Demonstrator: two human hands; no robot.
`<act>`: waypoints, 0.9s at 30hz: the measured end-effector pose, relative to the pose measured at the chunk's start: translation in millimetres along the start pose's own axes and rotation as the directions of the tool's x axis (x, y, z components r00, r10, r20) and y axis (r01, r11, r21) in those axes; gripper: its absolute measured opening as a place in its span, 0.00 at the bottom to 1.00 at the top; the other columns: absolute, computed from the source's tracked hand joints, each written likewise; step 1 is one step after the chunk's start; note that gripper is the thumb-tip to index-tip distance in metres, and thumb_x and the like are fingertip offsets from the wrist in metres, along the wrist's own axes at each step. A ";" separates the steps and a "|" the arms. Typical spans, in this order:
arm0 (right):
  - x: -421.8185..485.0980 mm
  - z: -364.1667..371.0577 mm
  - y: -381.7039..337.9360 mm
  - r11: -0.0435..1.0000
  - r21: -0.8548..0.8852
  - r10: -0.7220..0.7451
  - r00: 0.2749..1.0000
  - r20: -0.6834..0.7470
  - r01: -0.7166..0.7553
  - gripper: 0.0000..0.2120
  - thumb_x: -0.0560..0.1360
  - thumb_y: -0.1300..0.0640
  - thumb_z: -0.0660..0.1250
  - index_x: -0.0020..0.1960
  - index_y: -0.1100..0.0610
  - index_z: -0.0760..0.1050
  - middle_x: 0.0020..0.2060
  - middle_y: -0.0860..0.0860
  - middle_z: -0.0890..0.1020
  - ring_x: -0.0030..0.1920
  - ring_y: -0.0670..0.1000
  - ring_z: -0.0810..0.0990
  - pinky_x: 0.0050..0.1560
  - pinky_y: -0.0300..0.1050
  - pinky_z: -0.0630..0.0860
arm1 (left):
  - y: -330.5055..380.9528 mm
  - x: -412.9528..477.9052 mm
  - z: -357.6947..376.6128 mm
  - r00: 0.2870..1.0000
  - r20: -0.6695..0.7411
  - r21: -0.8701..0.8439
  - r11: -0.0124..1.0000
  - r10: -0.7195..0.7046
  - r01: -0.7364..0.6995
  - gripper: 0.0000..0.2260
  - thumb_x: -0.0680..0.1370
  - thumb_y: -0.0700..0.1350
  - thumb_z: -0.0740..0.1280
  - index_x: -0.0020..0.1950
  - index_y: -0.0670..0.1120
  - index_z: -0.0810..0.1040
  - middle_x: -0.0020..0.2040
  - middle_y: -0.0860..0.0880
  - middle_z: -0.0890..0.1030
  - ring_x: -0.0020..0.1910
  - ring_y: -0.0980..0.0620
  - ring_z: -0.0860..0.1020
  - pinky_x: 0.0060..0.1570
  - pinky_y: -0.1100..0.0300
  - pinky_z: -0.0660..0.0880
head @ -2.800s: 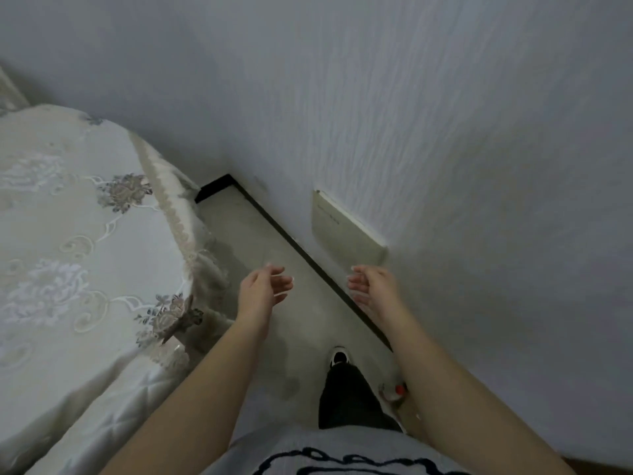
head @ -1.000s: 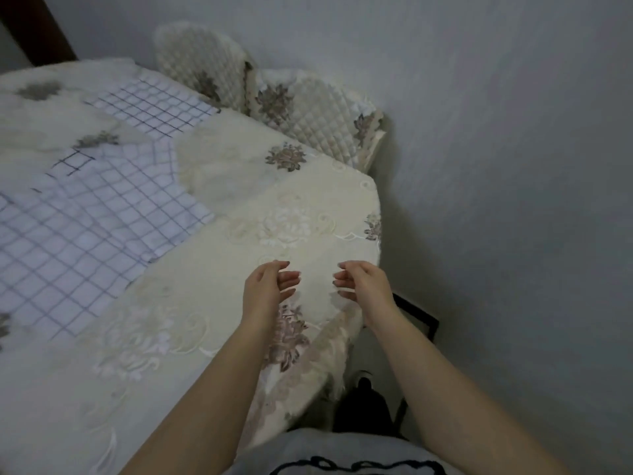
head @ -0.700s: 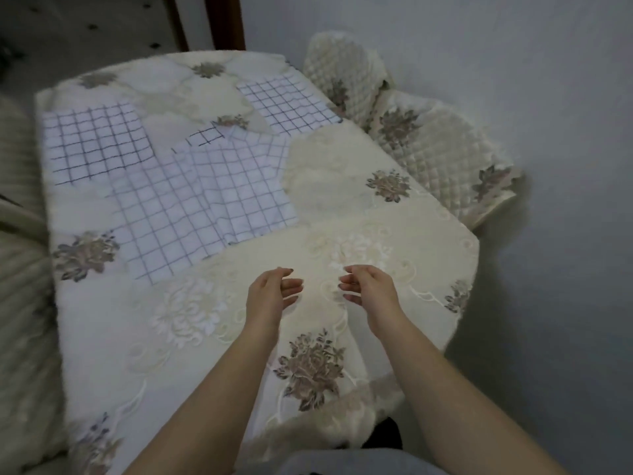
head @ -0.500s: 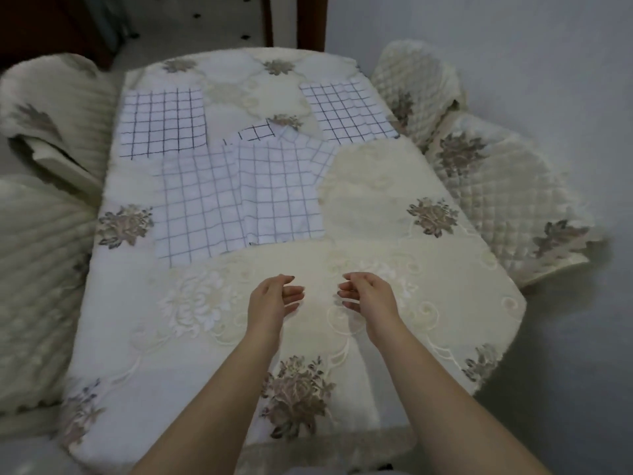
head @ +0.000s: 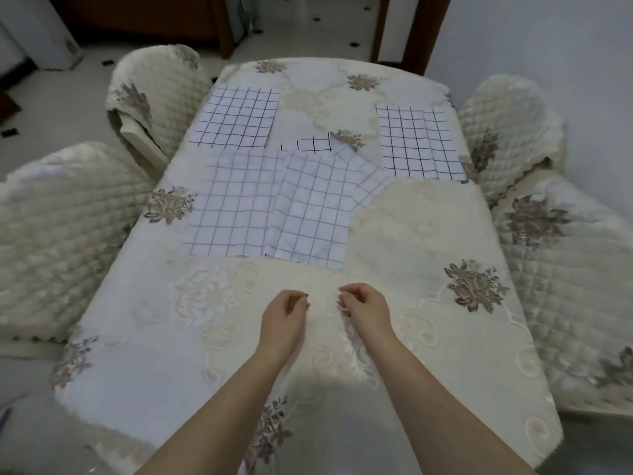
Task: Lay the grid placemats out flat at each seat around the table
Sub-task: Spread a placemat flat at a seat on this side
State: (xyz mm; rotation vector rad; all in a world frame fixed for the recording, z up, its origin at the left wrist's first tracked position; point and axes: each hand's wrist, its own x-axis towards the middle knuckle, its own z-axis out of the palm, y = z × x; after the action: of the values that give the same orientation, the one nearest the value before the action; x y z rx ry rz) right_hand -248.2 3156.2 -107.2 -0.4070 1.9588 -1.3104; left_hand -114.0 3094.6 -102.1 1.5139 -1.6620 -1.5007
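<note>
Head view: both hands empty at the table's near end, mats further up.
Left hand [head: 284,315] and right hand [head: 364,308] sit side by side, not touching, fingers loosely curled, holding nothing. On the table [head: 428,241], the left mat [head: 236,118] lies flat at the far-left edge and the right mat [head: 419,142] flat at the far-right edge. The mat pile [head: 274,207] overlaps at table centre. Chairs [head: 68,234] flank both long sides.

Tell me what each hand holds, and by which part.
Nothing. The left hand and right hand hover loosely curled, empty, short of the placemats.
</note>
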 end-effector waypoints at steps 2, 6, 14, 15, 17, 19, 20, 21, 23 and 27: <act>14.8 2.1 -2.9 0.972 -0.199 -0.126 0.992 0.005 0.125 0.07 0.73 0.63 0.66 0.49 0.55 0.79 0.47 0.50 0.81 0.48 0.48 0.78 0.50 0.38 0.72 | 1.5 12.2 4.0 0.995 0.012 0.182 0.978 0.102 -0.102 0.08 0.77 0.44 0.65 0.56 0.49 0.77 0.51 0.55 0.79 0.53 0.54 0.77 0.50 0.67 0.72; 51.1 -1.9 -10.7 0.838 -0.434 -0.333 0.940 0.071 0.330 0.14 0.72 0.64 0.66 0.57 0.57 0.74 0.58 0.51 0.73 0.57 0.48 0.72 0.53 0.32 0.63 | 5.9 44.8 15.3 0.965 0.112 0.421 0.868 0.238 -0.263 0.21 0.75 0.48 0.66 0.67 0.48 0.70 0.65 0.52 0.72 0.66 0.53 0.69 0.62 0.61 0.65; 120.4 -3.8 -18.0 0.511 -0.675 -0.284 0.846 0.451 0.532 0.33 0.73 0.54 0.66 0.76 0.52 0.58 0.78 0.50 0.53 0.77 0.50 0.48 0.76 0.50 0.51 | 15.9 107.4 45.5 0.914 0.304 0.668 0.623 0.269 -0.406 0.33 0.76 0.51 0.64 0.77 0.46 0.55 0.78 0.46 0.55 0.77 0.48 0.51 0.75 0.54 0.51; 125.6 -1.5 -17.7 0.455 -0.686 -0.270 0.822 0.500 0.567 0.35 0.73 0.52 0.65 0.77 0.53 0.56 0.78 0.50 0.52 0.78 0.50 0.46 0.77 0.52 0.48 | 14.9 114.4 49.4 0.907 0.324 0.676 0.605 0.269 -0.421 0.33 0.76 0.52 0.63 0.77 0.45 0.54 0.78 0.46 0.55 0.78 0.48 0.50 0.76 0.54 0.50; 133.8 3.2 -15.0 0.371 -0.715 -0.247 0.805 0.540 0.593 0.35 0.74 0.50 0.63 0.77 0.53 0.54 0.78 0.50 0.54 0.78 0.49 0.48 0.76 0.52 0.42 | 13.1 124.3 56.2 0.899 0.349 0.682 0.587 0.263 -0.437 0.32 0.77 0.51 0.62 0.77 0.44 0.55 0.78 0.45 0.56 0.77 0.48 0.51 0.75 0.55 0.49; 140.2 7.0 -10.0 0.324 -0.729 -0.294 0.797 0.528 0.603 0.32 0.75 0.51 0.61 0.77 0.55 0.57 0.76 0.50 0.60 0.77 0.48 0.54 0.75 0.52 0.41 | 8.7 129.7 60.5 0.889 0.348 0.705 0.541 0.299 -0.458 0.29 0.77 0.50 0.60 0.76 0.43 0.58 0.77 0.45 0.59 0.77 0.49 0.54 0.75 0.55 0.49; 142.7 7.3 -6.9 0.307 -0.728 -0.342 0.785 0.516 0.613 0.30 0.75 0.51 0.61 0.75 0.56 0.61 0.75 0.51 0.64 0.75 0.49 0.58 0.75 0.53 0.42 | 5.8 131.0 61.5 0.882 0.335 0.719 0.516 0.330 -0.466 0.28 0.77 0.51 0.60 0.75 0.42 0.61 0.76 0.44 0.62 0.76 0.48 0.58 0.74 0.55 0.51; 144.3 7.4 -3.9 0.285 -0.724 -0.409 0.763 0.500 0.628 0.27 0.74 0.52 0.62 0.72 0.57 0.67 0.71 0.52 0.70 0.73 0.50 0.65 0.75 0.54 0.45 | 3.1 131.6 62.6 0.876 0.316 0.731 0.495 0.364 -0.469 0.26 0.77 0.51 0.59 0.73 0.42 0.65 0.74 0.43 0.66 0.74 0.48 0.62 0.73 0.54 0.55; 146.6 9.9 2.6 0.245 -0.719 -0.565 0.698 0.440 0.651 0.20 0.71 0.54 0.65 0.61 0.58 0.78 0.60 0.54 0.81 0.63 0.53 0.78 0.70 0.60 0.57 | -1.0 132.3 66.9 0.864 0.275 0.744 0.475 0.422 -0.469 0.24 0.75 0.52 0.57 0.67 0.41 0.74 0.67 0.42 0.75 0.68 0.46 0.72 0.69 0.52 0.64; 144.7 17.9 3.0 0.329 -0.690 -0.616 0.701 0.360 0.644 0.15 0.71 0.54 0.60 0.47 0.55 0.84 0.48 0.52 0.86 0.52 0.52 0.83 0.66 0.62 0.63 | 1.9 135.2 71.9 0.816 0.234 0.734 0.454 0.529 -0.505 0.19 0.74 0.47 0.56 0.53 0.43 0.83 0.54 0.44 0.84 0.56 0.47 0.81 0.56 0.56 0.75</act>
State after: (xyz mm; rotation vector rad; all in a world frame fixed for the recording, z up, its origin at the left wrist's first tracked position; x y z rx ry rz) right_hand -333.5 3056.6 -171.1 -1.8011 2.3629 -0.6897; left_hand -217.8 3003.3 -168.2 1.1191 -2.6360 -0.3869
